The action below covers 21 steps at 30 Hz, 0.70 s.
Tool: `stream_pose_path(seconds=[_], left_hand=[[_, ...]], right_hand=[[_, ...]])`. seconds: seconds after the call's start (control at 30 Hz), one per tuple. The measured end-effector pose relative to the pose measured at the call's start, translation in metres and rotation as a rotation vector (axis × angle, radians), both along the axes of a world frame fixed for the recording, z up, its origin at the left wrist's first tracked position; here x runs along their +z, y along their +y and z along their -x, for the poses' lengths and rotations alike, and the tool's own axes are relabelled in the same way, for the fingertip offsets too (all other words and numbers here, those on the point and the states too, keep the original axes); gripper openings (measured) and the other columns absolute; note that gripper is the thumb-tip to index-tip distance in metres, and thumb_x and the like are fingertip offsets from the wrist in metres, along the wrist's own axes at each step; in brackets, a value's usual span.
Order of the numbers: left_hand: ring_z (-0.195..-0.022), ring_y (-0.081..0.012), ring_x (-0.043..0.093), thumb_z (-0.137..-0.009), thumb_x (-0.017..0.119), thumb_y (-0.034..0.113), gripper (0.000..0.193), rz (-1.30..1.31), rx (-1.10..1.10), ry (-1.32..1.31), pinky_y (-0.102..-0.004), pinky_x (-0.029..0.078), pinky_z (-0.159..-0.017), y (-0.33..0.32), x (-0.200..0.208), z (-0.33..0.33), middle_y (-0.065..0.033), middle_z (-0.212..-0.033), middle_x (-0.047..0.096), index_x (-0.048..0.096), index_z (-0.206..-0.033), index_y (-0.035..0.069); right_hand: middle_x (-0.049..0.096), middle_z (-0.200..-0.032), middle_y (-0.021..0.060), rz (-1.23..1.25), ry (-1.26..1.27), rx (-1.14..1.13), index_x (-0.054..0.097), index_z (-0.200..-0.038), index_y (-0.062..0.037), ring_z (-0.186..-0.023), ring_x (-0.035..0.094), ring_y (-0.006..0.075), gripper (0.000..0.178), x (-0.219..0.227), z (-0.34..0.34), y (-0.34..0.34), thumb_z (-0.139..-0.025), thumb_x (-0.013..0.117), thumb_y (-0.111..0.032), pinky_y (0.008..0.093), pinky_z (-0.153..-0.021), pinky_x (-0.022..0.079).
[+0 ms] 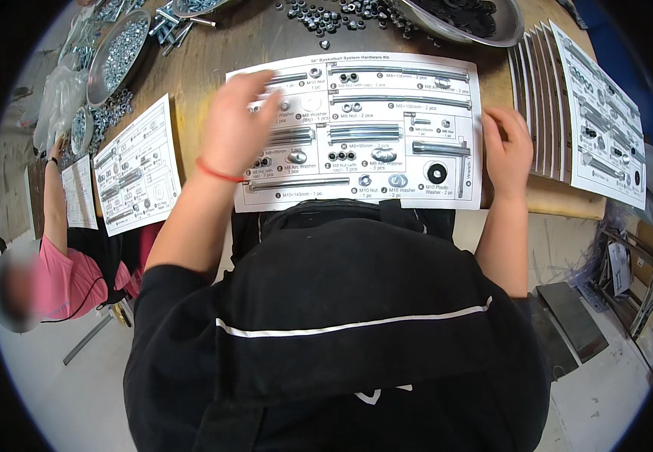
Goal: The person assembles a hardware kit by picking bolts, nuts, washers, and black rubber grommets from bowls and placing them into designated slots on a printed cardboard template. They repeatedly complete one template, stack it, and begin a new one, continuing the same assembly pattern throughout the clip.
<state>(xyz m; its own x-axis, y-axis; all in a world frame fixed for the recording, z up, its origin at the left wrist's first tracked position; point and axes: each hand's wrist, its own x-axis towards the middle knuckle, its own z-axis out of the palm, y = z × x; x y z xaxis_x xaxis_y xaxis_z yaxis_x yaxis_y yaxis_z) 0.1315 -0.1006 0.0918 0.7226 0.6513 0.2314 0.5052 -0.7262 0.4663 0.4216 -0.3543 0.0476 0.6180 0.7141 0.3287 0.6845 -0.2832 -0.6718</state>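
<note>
A large white sheet [398,169] printed with pictures of bolts, nuts and washers lies flat on the table in front of me. My left hand [242,124] is over its left part, smeared by motion, so whether its fingers hold anything is unclear. Beside the sheet's right edge is my right hand [506,147], its fingers curled in and its thumb near that edge. What it pinches, if anything, is hidden. A red cord circles my left wrist.
Further right stands a row of similar printed sheets [605,120]. Black-and-silver nuts [349,15] lie beyond my sheet, near a bowl of black washers [466,13]. At left are a bowl of small metal parts [119,60], loose bolts [179,26], another sheet [139,169] and a co-worker in pink [74,275].
</note>
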Motion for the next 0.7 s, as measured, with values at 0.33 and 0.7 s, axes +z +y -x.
stream_pose_path(seconds=[0.33, 0.7], left_hand=[[-0.128, -0.0270, 0.047, -0.100, 0.050, 0.016, 0.049, 0.876, 0.282, -0.258, -0.0356, 0.037, -0.107, -0.039, -0.022, 0.099, -0.0195, -0.140, 0.046, 0.035, -0.142, -0.006], [-0.098, -0.0188, 0.065, -0.101, 0.042, 0.011, 0.030, 1.342, 0.520, -0.492, -0.0320, 0.053, -0.084, 0.004, -0.044, 0.080, -0.0130, -0.112, 0.066, 0.054, -0.125, -0.003]], right_hand=[[0.060, -0.116, 0.0191, 0.073, 0.315, -0.192, 0.055, -0.124, 0.0036, -0.106, 0.058, 0.0273, 0.035, -0.013, 0.064, -0.037, -0.091, 0.057, -0.008, 0.0359, -0.094, 0.045], [0.047, -0.135, 0.0193, -0.201, 0.769, -0.284, 0.046, -0.132, 0.0017, -0.127, 0.044, 0.0247, 0.044, 0.010, 0.072, -0.018, -0.090, 0.057, -0.004, 0.0353, -0.106, 0.035]])
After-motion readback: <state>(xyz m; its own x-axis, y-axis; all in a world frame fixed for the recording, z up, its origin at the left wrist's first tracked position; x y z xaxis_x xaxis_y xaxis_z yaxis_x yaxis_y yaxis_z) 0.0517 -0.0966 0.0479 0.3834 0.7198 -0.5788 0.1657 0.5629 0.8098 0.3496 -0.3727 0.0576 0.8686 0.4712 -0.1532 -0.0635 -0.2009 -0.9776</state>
